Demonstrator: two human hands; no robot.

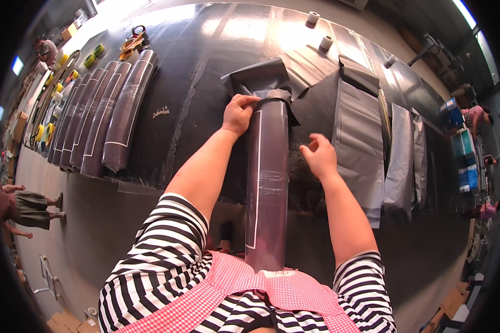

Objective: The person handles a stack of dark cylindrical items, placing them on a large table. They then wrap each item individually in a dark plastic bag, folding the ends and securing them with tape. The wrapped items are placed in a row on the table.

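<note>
1. Shows, at the centre, a clear-wrapped plum roll [271, 183], long and straight, pointing away from the body, with its near end down by a pink checked apron [300, 291] and its far end over a dark, shiny surface [205, 102]
2. Places the left grip [240, 115] beside the far end of the roll, on its left, with thumb and fingers closed together on the edge of dark grey film [255, 76]
3. Holds the right grip [320, 160] to the right of the roll and apart from it, half open, with fingers curled and nothing in hold
4. Spreads the film beyond the tip of the roll, with a grey band [278, 94] across that tip; cannot tell whether band and film are one piece
5. Includes, at right, flat grey sleeves [360, 139] and, farther right, a paler silver-grey package [400, 161]
6. Includes, at left, a slanting row of similar wrapped rolls [130, 100], with amber tape rolls [130, 51] beyond
7. Includes, near the far edge, small white rolls [326, 42]
8. Frames both forearms with black-and-white striped sleeves [169, 230]
</note>
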